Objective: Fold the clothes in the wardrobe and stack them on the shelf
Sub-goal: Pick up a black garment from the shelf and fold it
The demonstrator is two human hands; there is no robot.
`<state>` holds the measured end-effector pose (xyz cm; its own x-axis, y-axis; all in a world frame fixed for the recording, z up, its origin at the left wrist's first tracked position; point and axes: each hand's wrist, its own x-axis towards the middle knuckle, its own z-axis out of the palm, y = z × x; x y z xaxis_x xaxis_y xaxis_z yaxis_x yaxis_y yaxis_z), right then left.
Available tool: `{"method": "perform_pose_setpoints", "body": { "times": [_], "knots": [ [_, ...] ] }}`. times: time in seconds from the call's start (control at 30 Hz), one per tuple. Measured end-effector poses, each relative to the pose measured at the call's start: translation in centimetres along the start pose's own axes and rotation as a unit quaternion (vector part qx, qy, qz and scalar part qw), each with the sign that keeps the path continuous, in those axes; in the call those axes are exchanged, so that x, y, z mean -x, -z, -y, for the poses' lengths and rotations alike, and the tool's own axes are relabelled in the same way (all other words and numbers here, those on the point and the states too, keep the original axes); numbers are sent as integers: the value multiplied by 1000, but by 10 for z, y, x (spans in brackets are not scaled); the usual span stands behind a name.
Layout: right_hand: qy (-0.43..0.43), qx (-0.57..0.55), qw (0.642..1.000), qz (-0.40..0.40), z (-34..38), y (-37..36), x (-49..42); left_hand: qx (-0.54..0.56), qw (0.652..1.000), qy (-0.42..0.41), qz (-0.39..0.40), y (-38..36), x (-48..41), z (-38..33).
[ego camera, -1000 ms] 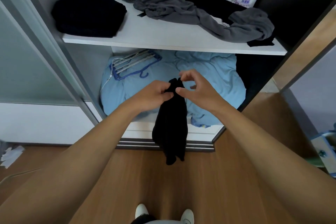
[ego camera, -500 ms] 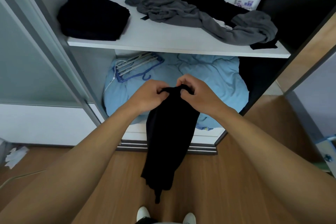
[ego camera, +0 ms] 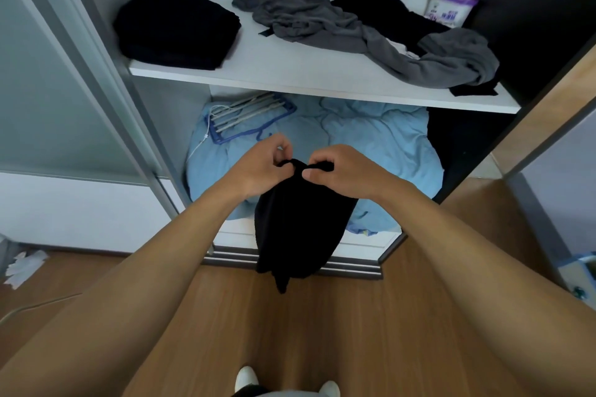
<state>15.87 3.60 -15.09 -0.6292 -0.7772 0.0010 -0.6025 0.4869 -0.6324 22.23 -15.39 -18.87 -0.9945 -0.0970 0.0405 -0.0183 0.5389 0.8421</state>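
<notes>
Down at eight o'clock, crumpled white paper (ego camera: 25, 267) lies on the brown wood-grain floor (ego camera: 338, 332), near the frosted grey sliding door (ego camera: 48, 106) of the wardrobe. Inside, the flat white shelf board (ego camera: 290, 72) carries a neatly folded black fabric stack (ego camera: 175, 26) at its eleven o'clock end. Toward one o'clock on the same board sprawls a crumpled dark grey garment (ego camera: 309, 19), lying partly over a loose black garment (ego camera: 380, 10). Just behind them, in the back corner, stands a small white tub with a purple lid (ego camera: 450, 8); the lid is on, so its contents cannot be told. In the compartment under the shelf, a blue plastic multi-bar hanger (ego camera: 248, 116) rests on the ten o'clock side of a rumpled pale blue quilt (ego camera: 380, 142) that fills the space. At the centre of the view, in front of that lower compartment, the left hand (ego camera: 261, 167) and the right hand (ego camera: 345, 171) are close together. Each pinches the top edge of a limp black cloth garment (ego camera: 300, 226) between thumb and curled fingers. It hangs straight down toward six o'clock, its lower end over the wardrobe's door track and the floor. White shoe tips (ego camera: 246, 379) show at six o'clock.
</notes>
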Motion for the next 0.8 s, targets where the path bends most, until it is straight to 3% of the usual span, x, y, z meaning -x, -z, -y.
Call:
{"method": "perform_pose_setpoints", "body": {
  "times": [0.17, 0.3, 0.63, 0.8],
  "knots": [
    [-5, -7, 995, -97, 3, 9, -8, 22, 998, -58, -14, -2, 1, 1],
    [9, -37, 991, -130, 9, 13, -12, 7, 996, -91, 6, -2, -2, 6],
    [9, -115, 969, -220, 24, 19, -17, 9, 993, 102, 63, -36, 4, 60],
    [13, -144, 960, -239, 26, 18, -16, -8, 985, 156, 68, -52, 9, 80]
  ]
}}
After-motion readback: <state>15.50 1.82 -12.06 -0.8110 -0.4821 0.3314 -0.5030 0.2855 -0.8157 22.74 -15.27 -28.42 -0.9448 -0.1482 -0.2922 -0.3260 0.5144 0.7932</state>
